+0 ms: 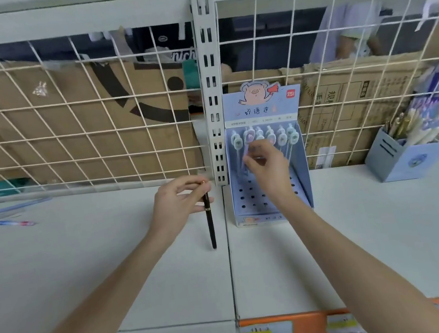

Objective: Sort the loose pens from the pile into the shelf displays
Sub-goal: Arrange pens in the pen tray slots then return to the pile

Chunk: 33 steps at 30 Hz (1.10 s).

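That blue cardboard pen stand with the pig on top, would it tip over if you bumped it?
Probably fairly easily. The pen display box looks like thin card, so likely light. Its tall pig header rises well above the base, and the pens sit high at the back, which may make it tip backward. The wire grid just behind could catch it.

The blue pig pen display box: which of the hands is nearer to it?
Right. The right hand is directly over the display box, among its pens. The left hand is beside the box, holding a black pen.
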Tool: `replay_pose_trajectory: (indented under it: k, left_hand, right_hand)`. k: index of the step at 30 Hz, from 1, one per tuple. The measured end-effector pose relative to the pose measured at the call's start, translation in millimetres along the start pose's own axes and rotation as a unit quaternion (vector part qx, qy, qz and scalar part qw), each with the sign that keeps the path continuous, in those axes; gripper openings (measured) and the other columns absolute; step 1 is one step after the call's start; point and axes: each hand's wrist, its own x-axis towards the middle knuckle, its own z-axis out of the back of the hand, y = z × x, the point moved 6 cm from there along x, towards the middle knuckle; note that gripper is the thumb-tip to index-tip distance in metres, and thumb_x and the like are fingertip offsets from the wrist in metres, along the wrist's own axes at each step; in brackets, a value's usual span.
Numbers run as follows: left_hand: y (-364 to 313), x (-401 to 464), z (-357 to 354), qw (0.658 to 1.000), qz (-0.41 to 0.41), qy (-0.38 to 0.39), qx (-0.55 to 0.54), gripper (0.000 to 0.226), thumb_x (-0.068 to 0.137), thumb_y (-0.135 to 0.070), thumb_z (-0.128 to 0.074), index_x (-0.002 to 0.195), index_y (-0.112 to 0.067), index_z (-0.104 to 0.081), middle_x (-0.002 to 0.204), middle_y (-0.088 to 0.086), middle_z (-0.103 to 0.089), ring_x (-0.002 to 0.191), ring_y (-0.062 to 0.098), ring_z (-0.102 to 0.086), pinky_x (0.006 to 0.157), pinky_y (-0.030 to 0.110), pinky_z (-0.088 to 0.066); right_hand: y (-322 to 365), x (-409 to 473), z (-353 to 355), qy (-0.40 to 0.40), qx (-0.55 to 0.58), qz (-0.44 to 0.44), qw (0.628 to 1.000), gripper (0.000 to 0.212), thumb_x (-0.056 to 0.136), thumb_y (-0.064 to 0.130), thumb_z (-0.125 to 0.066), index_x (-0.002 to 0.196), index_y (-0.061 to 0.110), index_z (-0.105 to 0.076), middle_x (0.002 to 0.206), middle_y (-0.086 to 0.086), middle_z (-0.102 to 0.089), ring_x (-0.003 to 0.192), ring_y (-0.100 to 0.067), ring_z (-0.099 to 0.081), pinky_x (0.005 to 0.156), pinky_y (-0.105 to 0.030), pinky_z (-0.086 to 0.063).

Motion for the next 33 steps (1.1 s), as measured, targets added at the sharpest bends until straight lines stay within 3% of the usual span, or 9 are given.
replay_pose_trajectory:
  k: [2,9,12,22,27,33]
  left_hand:
    - [0,3,2,1.0,-0.001,0.0,-0.002,0.005,0.083,-0.01,-0.068,0.087,-0.012,-0.068,0.09,0.012,-0.069,0.072,0.025,-0.071,0.067,0.032,-0.059]
    - [-3,7,10,1.0,-0.011,0.008,-0.011,0.008,0.083,-0.009,-0.067,0.092,-0.007,-0.068,0.092,0.013,-0.068,0.072,0.024,-0.071,0.066,0.029,-0.059]
    - [-3,9,13,1.0,-0.014,0.007,-0.011,0.006,0.084,-0.008,-0.067,0.089,-0.008,-0.069,0.093,0.014,-0.068,0.072,0.025,-0.071,0.068,0.032,-0.059]
    - [-4,7,14,0.999,-0.018,0.017,-0.023,0.005,0.084,-0.007,-0.067,0.088,-0.01,-0.068,0.093,0.016,-0.068,0.071,0.024,-0.071,0.064,0.028,-0.058]
    - [-5,5,18,0.999,-0.026,0.025,-0.022,0.006,0.083,-0.008,-0.067,0.088,-0.011,-0.068,0.093,0.017,-0.068,0.072,0.025,-0.071,0.066,0.03,-0.059]
    - [-10,3,24,0.998,-0.036,0.036,-0.026,0.006,0.084,-0.009,-0.067,0.088,-0.012,-0.068,0.094,0.017,-0.067,0.073,0.026,-0.071,0.071,0.038,-0.059]
  right_hand:
    - [0,-1,-6,0.023,-0.025,-0.009,0.999,0.016,0.09,0.005,-0.058,0.105,0.009,-0.06,0.09,0.0,-0.063,0.083,-0.011,-0.059,0.065,-0.003,-0.041]
    - [-1,-4,-18,0.042,-0.094,-0.019,0.994,0.013,0.091,0.007,-0.056,0.103,0.005,-0.061,0.09,-0.003,-0.063,0.081,-0.013,-0.057,0.073,-0.018,-0.043]
    - [-7,-7,-21,0.047,-0.128,-0.026,0.99,0.013,0.092,0.009,-0.056,0.103,0.004,-0.061,0.093,-0.005,-0.065,0.081,-0.013,-0.056,0.07,-0.017,-0.039]
    - [-6,-11,-23,0.032,-0.149,-0.027,0.988,0.009,0.093,0.01,-0.054,0.098,0.005,-0.059,0.085,-0.005,-0.063,0.079,-0.021,-0.058,0.068,-0.026,-0.043]
    - [-4,-15,-23,0.016,-0.145,-0.021,0.989,0.011,0.093,0.01,-0.055,0.099,0.004,-0.06,0.087,-0.006,-0.064,0.075,-0.017,-0.055,0.065,-0.023,-0.04]
    - [-2,-17,-25,0.005,-0.153,-0.017,0.988,0.011,0.092,0.008,-0.054,0.1,0.002,-0.06,0.09,-0.012,-0.066,0.084,-0.027,-0.061,0.073,-0.032,-0.048]
